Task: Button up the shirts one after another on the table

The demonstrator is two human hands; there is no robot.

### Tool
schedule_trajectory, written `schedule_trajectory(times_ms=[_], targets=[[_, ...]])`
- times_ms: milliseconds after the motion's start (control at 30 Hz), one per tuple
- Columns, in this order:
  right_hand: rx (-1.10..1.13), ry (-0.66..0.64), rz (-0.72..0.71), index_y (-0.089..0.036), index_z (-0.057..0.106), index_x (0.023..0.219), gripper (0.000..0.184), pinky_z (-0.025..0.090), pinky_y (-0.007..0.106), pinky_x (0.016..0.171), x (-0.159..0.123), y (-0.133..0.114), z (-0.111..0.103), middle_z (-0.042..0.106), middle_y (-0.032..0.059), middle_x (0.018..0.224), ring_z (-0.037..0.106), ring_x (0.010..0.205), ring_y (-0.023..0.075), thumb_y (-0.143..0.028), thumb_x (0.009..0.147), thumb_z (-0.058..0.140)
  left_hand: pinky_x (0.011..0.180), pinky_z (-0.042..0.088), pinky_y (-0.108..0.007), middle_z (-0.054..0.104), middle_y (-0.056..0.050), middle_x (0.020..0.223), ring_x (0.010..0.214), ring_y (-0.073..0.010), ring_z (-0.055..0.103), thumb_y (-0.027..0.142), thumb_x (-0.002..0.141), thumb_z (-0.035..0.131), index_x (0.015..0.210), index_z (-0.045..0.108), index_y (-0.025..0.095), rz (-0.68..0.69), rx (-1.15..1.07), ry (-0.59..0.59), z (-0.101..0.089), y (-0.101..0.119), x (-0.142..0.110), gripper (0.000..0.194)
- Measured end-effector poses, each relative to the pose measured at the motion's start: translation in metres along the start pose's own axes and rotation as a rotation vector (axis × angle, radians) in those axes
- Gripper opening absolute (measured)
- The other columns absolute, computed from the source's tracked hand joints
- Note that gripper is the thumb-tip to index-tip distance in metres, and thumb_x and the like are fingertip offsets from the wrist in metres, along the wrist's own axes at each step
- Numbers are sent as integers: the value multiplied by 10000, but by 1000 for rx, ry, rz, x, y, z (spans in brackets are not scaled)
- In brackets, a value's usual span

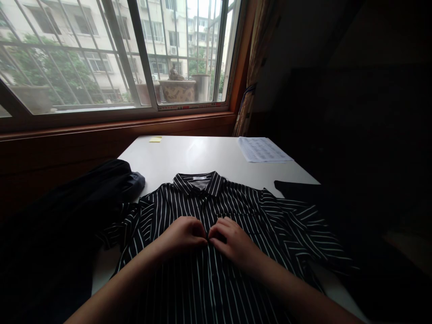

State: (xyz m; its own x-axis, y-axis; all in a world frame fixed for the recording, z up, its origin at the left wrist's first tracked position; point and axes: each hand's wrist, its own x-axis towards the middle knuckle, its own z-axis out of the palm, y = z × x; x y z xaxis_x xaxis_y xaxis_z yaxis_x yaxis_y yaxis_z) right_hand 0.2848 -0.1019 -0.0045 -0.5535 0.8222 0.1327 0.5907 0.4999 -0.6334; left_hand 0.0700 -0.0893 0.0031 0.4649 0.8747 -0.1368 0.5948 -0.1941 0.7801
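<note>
A black shirt with thin white stripes [236, 202] lies flat and face up on a white table [189, 155], collar toward the window. My left hand [184, 236] and my right hand [232, 240] rest side by side on the middle of the shirt's front. Both have their fingers curled and pinched together at the button strip, fingertips nearly touching each other. Each pinches the shirt's fabric there; whether a button is between the fingers is hidden.
A dark bundle of clothing [101, 184] lies at the table's left. A printed sheet of paper [261, 149] and a yellow sticky note [155, 139] sit at the far edge. More dark cloth [297, 189] lies at the right. A barred window [111, 54] stands behind.
</note>
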Motion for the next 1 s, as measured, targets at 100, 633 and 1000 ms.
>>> schedule_trajectory(times_ms=[100,633,1000], targets=[[6,11,-4,-229,666,904,85,462,340,852,-2,1,0,634,7,935,570,924,187,-150,908,634,612,461,-227,711,-30,815,717,-166,650,298,777,673,836,743,157,-26,-41,-2,-1,4,-1,168],[110,39,25,-228,654,888,105,466,340,861,-2,2,0,623,14,932,580,927,190,-147,928,599,557,493,-219,708,-37,808,645,-158,652,332,791,661,889,737,140,-82,-236,-9,0,3,-1,228],[98,66,39,-223,628,854,125,453,345,852,-2,4,3,626,10,916,572,918,193,-117,914,600,585,495,-232,664,-13,719,650,-160,636,394,822,659,883,710,136,-118,-382,-161,-7,0,-2,270]])
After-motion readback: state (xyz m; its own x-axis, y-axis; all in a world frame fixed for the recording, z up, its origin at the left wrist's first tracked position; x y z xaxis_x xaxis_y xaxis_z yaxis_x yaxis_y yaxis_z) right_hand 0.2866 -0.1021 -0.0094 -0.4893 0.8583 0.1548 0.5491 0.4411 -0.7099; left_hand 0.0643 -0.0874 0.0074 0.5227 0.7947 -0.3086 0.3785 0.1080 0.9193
